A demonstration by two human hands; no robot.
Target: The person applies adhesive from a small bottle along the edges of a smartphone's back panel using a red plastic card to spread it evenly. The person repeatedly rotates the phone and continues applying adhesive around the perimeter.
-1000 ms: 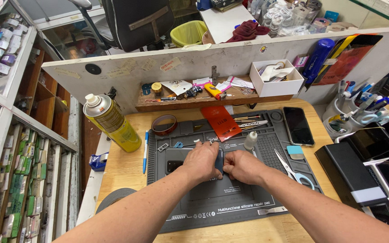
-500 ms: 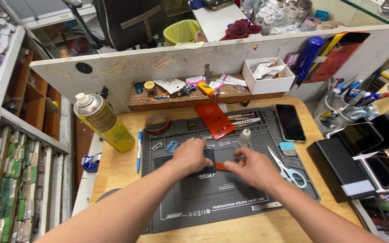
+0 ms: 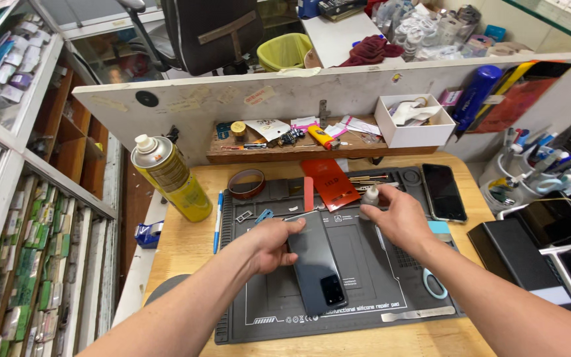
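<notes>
Left hand [image 3: 269,243] grips dark phone [image 3: 315,268] on grey repair mat [image 3: 365,264] — right hand [image 3: 396,215] pinches small white bottle [image 3: 370,196] — scissors [image 3: 431,281] near.

Two bare forearms, no sleeves, no watch, no bands at either wrist. Left hand [image 3: 273,243] and right hand [image 3: 396,217] ungloved, no rings visible on the fingers that show. Fine hair along both forearms. Nails short, unpainted where visible.
</notes>
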